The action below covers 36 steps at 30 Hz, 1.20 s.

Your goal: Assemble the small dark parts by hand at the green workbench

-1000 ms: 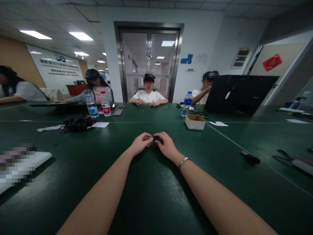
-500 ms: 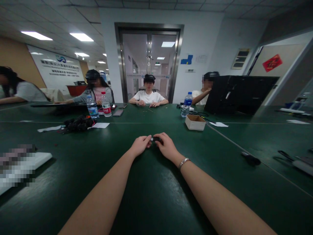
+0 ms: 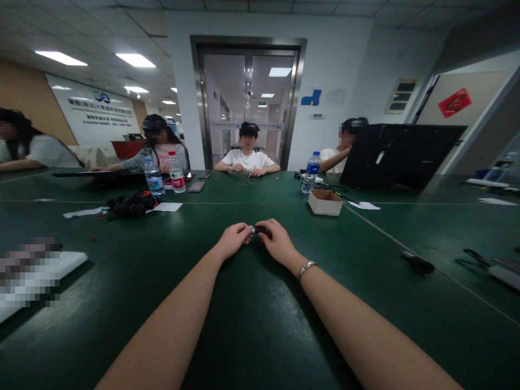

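Between my hands is a small black stick with a silvery left end [image 3: 260, 230], too small to identify further. My left hand [image 3: 235, 238] pinches the silvery end with thumb and fingers. My right hand [image 3: 278, 244], with a silver bracelet [image 3: 304, 270] on its wrist, has its fingers closed round the black end and hides part of it. Both forearms stretch forward, low over the dark green table [image 3: 252, 319].
Ahead stand a small open box [image 3: 325, 206], a blue-labelled bottle [image 3: 311, 172] and a red-labelled bottle [image 3: 176, 174]. Black cables [image 3: 132, 205] lie left, a dark brush-like item [image 3: 418, 264] right. A person [image 3: 247, 157] sits opposite; others sit further along.
The view has shifted very slightly. Both hands keep hold of the small black stick in nearly the same place.
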Available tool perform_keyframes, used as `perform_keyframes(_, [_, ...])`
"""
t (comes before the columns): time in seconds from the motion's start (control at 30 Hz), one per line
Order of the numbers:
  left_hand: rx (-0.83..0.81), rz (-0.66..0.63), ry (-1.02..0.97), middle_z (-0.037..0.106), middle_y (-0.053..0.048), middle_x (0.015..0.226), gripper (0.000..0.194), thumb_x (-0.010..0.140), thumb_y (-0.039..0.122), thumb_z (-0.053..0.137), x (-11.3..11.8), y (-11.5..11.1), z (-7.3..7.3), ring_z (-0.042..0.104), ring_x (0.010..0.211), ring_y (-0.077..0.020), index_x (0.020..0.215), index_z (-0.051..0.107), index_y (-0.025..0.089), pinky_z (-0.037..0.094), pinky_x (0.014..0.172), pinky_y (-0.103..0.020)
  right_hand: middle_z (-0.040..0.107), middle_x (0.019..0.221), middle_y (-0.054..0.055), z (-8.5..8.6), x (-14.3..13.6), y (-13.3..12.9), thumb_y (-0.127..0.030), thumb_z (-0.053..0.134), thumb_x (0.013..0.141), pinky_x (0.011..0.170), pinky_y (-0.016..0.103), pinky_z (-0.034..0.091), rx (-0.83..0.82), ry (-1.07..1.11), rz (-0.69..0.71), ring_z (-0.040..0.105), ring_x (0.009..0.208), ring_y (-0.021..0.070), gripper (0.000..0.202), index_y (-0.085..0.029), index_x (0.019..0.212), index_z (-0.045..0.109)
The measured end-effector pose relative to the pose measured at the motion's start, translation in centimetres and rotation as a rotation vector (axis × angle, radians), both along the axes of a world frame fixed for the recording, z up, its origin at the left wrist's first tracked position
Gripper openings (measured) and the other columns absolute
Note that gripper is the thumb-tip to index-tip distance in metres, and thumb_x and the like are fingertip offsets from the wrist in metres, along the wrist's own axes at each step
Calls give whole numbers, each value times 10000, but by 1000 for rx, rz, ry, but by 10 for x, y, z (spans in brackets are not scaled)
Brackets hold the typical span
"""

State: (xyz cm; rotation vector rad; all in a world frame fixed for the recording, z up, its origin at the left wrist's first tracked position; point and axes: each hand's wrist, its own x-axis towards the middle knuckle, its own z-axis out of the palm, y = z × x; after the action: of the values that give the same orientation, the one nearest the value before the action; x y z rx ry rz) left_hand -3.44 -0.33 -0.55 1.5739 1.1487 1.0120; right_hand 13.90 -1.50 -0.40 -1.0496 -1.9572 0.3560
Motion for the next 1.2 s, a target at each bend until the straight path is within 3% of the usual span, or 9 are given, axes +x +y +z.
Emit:
perform_keyframes(0.43, [32, 24, 33, 641, -55, 764, 512, 784, 628, 479, -2, 12, -13, 588, 687, -141, 767, 627, 138, 476, 664, -268, 557, 961, 44, 1, -1, -2, -66, 536, 794, 845, 332, 461, 9, -12, 15, 541, 871, 147, 268, -198, 1009, 626])
perform_keyframes(0.8, [25, 44, 63, 610, -50, 704, 550, 787, 650, 444, 1, 1, -2, 578, 661, -145, 700, 608, 133, 485, 674, -288, 554, 976, 49, 6, -2, -6, -64, 536, 795, 855, 332, 462, -18, -10, 14, 543, 897, 153, 267, -193, 1010, 627])
perform_keyframes(0.97, [40, 107, 52, 607, -52, 697, 560, 796, 665, 424, 2, 0, -3, 591, 625, -149, 699, 596, 141, 508, 649, -298, 562, 955, 47, 2, -5, -6, -88, 539, 792, 810, 324, 490, -49, 13, 18, 564, 838, 141, 248, -190, 1002, 623])
perform_keyframes(1.07, [25, 199, -38, 626, -64, 795, 530, 808, 660, 413, 9, -1, -2, 604, 669, -158, 821, 596, 162, 517, 622, -288, 565, 982, 42, -2, -13, -5, -118, 537, 783, 696, 288, 523, -167, 161, 34, 587, 715, 106, 251, -195, 1017, 590])
perform_keyframes(1.2, [-84, 315, -442, 625, -98, 1019, 487, 863, 613, 342, 30, -6, 6, 616, 871, -178, 1022, 535, 195, 512, 655, -257, 561, 931, 2, -3, -24, -4, -198, 558, 765, 571, 264, 542, -427, 491, 51, 606, 585, 89, 390, -231, 1141, 460])
